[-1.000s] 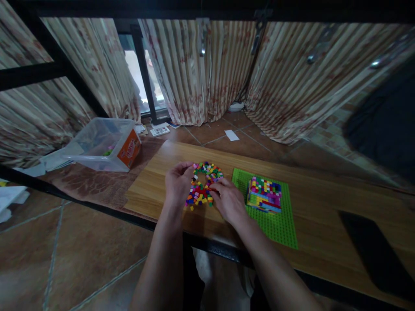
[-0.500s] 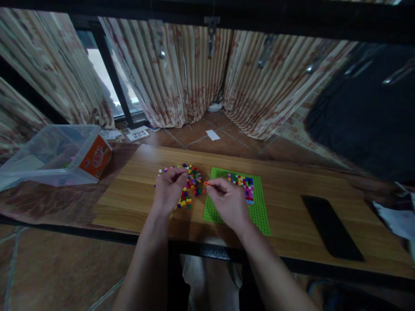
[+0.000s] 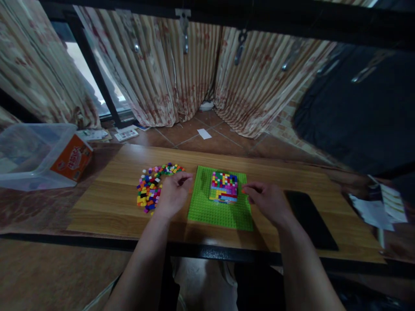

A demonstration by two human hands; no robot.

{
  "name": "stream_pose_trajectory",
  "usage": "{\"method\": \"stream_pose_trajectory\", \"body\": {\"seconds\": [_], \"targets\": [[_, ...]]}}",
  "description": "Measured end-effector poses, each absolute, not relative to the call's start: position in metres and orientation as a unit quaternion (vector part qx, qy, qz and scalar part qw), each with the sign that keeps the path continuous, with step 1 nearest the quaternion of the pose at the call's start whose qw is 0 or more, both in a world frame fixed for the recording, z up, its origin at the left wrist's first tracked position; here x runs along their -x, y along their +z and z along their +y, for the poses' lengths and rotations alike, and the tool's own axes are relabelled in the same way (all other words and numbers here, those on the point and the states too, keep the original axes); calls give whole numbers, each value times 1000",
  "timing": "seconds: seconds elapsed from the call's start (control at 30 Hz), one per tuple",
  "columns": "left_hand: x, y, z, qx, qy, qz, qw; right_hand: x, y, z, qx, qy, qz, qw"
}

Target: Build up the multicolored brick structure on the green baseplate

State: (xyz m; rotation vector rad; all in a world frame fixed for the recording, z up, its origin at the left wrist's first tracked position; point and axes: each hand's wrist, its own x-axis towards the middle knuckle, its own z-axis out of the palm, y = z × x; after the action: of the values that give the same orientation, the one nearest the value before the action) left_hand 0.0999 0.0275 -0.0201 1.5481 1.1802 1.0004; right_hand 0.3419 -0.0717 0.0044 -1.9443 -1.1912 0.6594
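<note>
A green studded baseplate (image 3: 220, 219) lies between my hands, with a multicoloured block of small toy bricks (image 3: 223, 186) built up on it. My right hand (image 3: 269, 202) is closed in a pinch just off the plate's right edge. A small orange brick (image 3: 244, 190) shows at its fingertips. Over the plate's left edge, my left hand (image 3: 173, 194) also has its thumb and fingers pressed together; whatever is in them, if anything, is too small to make out. Beside that hand spreads a pile of loose coloured bricks (image 3: 147, 192), partly hidden behind it.
A clear plastic bin (image 3: 35, 151) with an orange label stands at the left end. To the right rests a flat black phone-like slab (image 3: 311, 220), with papers (image 3: 372, 211) beyond it. All this is on a wooden board (image 3: 110, 198); curtains (image 3: 162, 73) hang behind.
My right hand has moved right, off the baseplate, uncovering the brick block, and still pinches the orange brick. My left hand has come from the pile toward the plate. The view has shifted right.
</note>
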Motion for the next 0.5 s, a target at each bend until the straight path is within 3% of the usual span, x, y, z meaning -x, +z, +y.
{"method": "stream_pose_trajectory", "body": {"seconds": [0.5], "targets": [[-122, -18, 18, -673, 352, 469, 451, -339, -21, -52, 753, 273, -448, 397]]}}
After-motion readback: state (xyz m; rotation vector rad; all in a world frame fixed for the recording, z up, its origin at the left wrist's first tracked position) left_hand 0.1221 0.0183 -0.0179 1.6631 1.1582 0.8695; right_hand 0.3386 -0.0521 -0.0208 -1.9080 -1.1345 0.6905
